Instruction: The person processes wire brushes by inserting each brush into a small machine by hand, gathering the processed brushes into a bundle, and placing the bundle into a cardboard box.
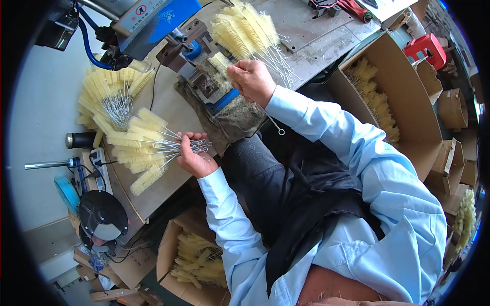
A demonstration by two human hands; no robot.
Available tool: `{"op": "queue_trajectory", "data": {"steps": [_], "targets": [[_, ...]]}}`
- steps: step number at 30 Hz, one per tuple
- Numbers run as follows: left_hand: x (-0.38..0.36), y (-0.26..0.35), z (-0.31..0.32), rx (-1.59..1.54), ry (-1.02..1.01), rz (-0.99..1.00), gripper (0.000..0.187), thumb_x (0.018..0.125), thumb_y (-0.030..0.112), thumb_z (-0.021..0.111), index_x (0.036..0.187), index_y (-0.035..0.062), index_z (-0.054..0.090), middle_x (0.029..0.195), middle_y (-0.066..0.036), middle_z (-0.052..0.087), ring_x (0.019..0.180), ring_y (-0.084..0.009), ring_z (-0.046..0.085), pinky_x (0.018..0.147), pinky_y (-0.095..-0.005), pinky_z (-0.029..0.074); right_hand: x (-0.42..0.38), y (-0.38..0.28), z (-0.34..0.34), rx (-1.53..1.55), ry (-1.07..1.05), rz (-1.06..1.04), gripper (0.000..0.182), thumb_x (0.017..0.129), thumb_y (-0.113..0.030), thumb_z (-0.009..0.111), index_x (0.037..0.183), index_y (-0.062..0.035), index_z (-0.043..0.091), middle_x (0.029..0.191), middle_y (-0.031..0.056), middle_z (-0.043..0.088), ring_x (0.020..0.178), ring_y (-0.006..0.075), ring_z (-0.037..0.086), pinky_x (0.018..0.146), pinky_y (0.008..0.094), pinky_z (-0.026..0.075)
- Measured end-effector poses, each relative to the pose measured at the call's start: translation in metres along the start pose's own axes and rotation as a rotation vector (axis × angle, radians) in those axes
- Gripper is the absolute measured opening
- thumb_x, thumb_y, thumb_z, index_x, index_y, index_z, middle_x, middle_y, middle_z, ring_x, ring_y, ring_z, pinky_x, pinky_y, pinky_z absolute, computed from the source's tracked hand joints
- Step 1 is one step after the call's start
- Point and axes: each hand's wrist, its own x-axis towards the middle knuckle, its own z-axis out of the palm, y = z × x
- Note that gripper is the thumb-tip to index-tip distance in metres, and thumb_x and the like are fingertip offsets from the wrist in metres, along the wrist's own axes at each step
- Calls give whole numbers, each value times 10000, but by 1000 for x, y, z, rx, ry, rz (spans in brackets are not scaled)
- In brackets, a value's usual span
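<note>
The work looks to be at a single-brush step: the right hand (252, 80) pinches one brush (220, 64) beside the metal fixture (205, 85), its looped wire angling back below the wrist. Any move from here calls for clearing the fixture. The left hand (195, 157), fingers curled, palm partly upturned, clasps a fanned bunch (139, 142) by its wires over the tabletop (176, 113).

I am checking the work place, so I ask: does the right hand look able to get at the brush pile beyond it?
Probably yes. The right hand is close to the brush pile, with nothing seen between, but its fingers already hold one brush.
</note>
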Motion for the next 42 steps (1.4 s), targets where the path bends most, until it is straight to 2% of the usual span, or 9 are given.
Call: {"op": "queue_trajectory", "data": {"steps": [4, 6, 7, 10, 12, 16, 21, 36, 42], "targets": [[-1, 1, 0, -20, 2, -10, 310, 881, 133, 604, 1128, -42, 535, 855, -89, 590, 733, -205, 593, 698, -374, 547, -3, -9, 0, -37, 9, 6, 255, 979, -212, 573, 835, -4, 609, 579, 12, 527, 384, 78, 432, 333, 249, 328], [-1, 2, 0, -24, -2, -14, 310, 883, 134, 604, 1129, -41, 535, 854, -88, 589, 732, -205, 592, 699, -374, 547, 0, -9, -2, -91, 24, -22, 277, 918, -215, 600, 806, 32, 654, 614, 22, 588, 507, 101, 518, 467, 287, 441], [-1, 2, -1, -21, -11, -12, 298, 889, 134, 590, 1124, -42, 537, 869, -90, 591, 753, -197, 586, 717, -376, 539, 2, -7, -2, -94, 26, -21, 277, 918, -215, 600, 806, 32, 654, 614, 22, 588, 507, 101, 518, 467, 287, 441], [-3, 3, 0, -20, -28, -18, 283, 895, 135, 578, 1115, -39, 541, 882, -91, 591, 773, -191, 581, 734, -379, 531, 1, -5, -1, -277, 42, -54, 259, 921, -224, 614, 830, 18, 642, 616, 17, 568, 488, 104, 502, 431, 292, 425], [-3, 3, -1, -33, -30, -17, 278, 894, 136, 581, 1111, -35, 543, 880, -90, 590, 771, -194, 581, 734, -379, 531, -5, -10, 2, 43, -58, 117, 258, 974, -247, 600, 890, -3, 593, 584, -22, 466, 414, 57, 400, 339, 244, 309], [2, 0, -7, -68, -41, -41, 265, 893, 139, 586, 1099, -24, 551, 871, -86, 585, 764, -207, 584, 736, -383, 529, -16, -24, 3, 149, -168, 204, 283, 1000, -293, 568, 921, -22, 554, 586, -45, 397, 420, 52, 351, 341, 236, 282], [1, 1, -8, -125, -41, -47, 230, 891, 101, 599, 1079, -16, 538, 838, -72, 580, 721, -182, 590, 689, -383, 556, -10, -11, 2, 573, -294, 335, 319, 1042, -355, 462, 938, -56, 499, 588, -56, 331, 420, 56, 266, 361, 241, 235], [1, 2, -6, -115, -34, -56, 253, 887, 99, 599, 1096, -28, 534, 841, -69, 585, 722, -176, 591, 694, -375, 557, -24, -13, 10, 380, -87, 214, 330, 1034, -344, 486, 876, -56, 515, 577, -45, 337, 417, 65, 274, 358, 246, 243], [1, 1, -6, -98, -42, -40, 275, 889, 104, 604, 1118, -30, 531, 856, -72, 591, 734, -180, 595, 700, -382, 557, -17, -15, 3, 380, -107, 275, 321, 1029, -338, 500, 867, -61, 516, 577, -43, 343, 416, 61, 277, 356, 246, 242]]}}
